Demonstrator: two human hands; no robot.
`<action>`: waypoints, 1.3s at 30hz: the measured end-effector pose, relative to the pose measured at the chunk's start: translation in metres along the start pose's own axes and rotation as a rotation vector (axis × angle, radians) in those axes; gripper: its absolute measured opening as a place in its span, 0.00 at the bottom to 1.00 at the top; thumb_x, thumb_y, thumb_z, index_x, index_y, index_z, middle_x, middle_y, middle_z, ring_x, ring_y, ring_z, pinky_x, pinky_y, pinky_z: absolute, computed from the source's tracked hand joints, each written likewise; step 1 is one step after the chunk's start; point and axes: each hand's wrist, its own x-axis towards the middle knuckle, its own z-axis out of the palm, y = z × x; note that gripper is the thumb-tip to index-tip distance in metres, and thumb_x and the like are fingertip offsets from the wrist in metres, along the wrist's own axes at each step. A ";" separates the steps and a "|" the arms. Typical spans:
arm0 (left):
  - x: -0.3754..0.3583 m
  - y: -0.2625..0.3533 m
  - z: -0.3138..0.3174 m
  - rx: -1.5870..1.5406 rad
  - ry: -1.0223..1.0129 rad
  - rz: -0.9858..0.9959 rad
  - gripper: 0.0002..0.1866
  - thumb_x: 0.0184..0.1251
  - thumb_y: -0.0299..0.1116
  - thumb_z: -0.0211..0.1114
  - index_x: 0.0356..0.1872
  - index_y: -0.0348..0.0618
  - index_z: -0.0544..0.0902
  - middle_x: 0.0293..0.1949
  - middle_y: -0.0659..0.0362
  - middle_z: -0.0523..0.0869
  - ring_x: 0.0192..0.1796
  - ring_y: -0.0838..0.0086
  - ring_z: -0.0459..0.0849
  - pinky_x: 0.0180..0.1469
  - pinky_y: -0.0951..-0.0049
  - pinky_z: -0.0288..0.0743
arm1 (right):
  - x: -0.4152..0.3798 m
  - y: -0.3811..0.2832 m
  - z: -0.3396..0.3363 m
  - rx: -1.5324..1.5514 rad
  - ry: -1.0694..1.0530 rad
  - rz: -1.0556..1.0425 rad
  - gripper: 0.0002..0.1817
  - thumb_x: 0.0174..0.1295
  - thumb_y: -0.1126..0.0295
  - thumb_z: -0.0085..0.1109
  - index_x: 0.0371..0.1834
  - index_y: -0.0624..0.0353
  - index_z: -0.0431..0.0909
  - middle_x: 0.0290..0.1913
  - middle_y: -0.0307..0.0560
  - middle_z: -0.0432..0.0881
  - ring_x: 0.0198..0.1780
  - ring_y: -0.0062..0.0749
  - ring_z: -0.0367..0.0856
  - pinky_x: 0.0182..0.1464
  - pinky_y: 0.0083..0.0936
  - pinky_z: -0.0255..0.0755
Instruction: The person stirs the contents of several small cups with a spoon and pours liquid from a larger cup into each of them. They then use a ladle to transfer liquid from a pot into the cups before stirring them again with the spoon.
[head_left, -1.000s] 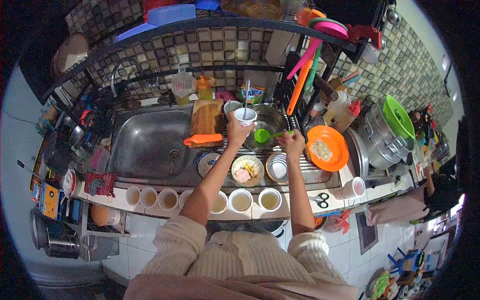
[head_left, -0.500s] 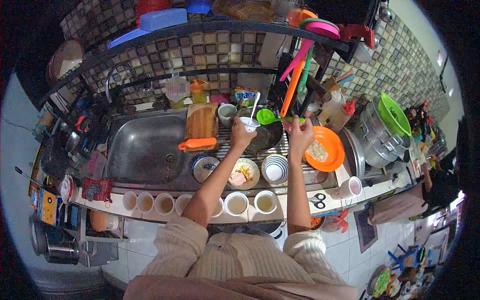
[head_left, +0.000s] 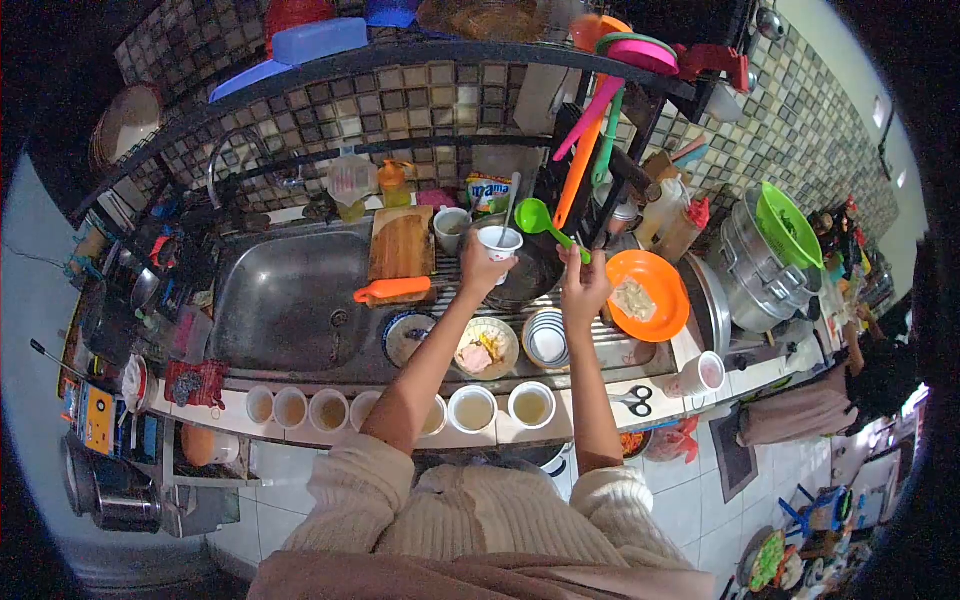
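Note:
My left hand (head_left: 482, 271) holds a small white cup (head_left: 499, 241) with a spoon handle sticking out of it, above a dark metal pan (head_left: 533, 275) on the drainboard. My right hand (head_left: 583, 283) grips the handle of a green ladle (head_left: 535, 215), whose bowl hangs just right of the cup's rim. Along the counter's front edge stands a row of several white cups (head_left: 472, 408) filled with pale liquid.
A steel sink (head_left: 290, 295) lies to the left, with a wooden board (head_left: 402, 243) and an orange-handled tool (head_left: 393, 289) beside it. Bowls (head_left: 548, 337) sit below the pan. An orange plate (head_left: 647, 295), a large steel pot (head_left: 760, 265), scissors (head_left: 636, 399) and a pink-lined cup (head_left: 708, 373) are at the right.
The green ladle rose out of the pan and came up beside the cup. The cup in my left hand moved slightly up and stayed over the pan.

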 end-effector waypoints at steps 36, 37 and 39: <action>-0.007 -0.004 -0.009 -0.012 -0.097 -0.012 0.37 0.35 0.38 0.76 0.45 0.35 0.62 0.40 0.42 0.79 0.44 0.52 0.80 0.45 0.60 0.73 | 0.012 -0.003 0.009 0.023 -0.102 0.056 0.11 0.62 0.74 0.52 0.23 0.66 0.66 0.28 0.52 0.83 0.30 0.22 0.83 0.28 0.19 0.73; -0.007 -0.003 -0.010 -0.034 -0.103 -0.011 0.36 0.35 0.37 0.76 0.44 0.35 0.62 0.39 0.40 0.79 0.44 0.49 0.80 0.44 0.59 0.74 | 0.011 -0.002 0.009 0.067 -0.030 0.055 0.11 0.62 0.73 0.52 0.23 0.65 0.66 0.27 0.51 0.83 0.28 0.23 0.82 0.26 0.19 0.72; -0.007 -0.002 -0.010 -0.030 -0.087 0.003 0.37 0.35 0.38 0.76 0.44 0.35 0.62 0.40 0.40 0.80 0.44 0.50 0.80 0.43 0.59 0.74 | 0.009 0.004 0.009 0.109 0.042 0.053 0.12 0.62 0.73 0.53 0.22 0.64 0.66 0.27 0.50 0.83 0.27 0.23 0.82 0.25 0.20 0.71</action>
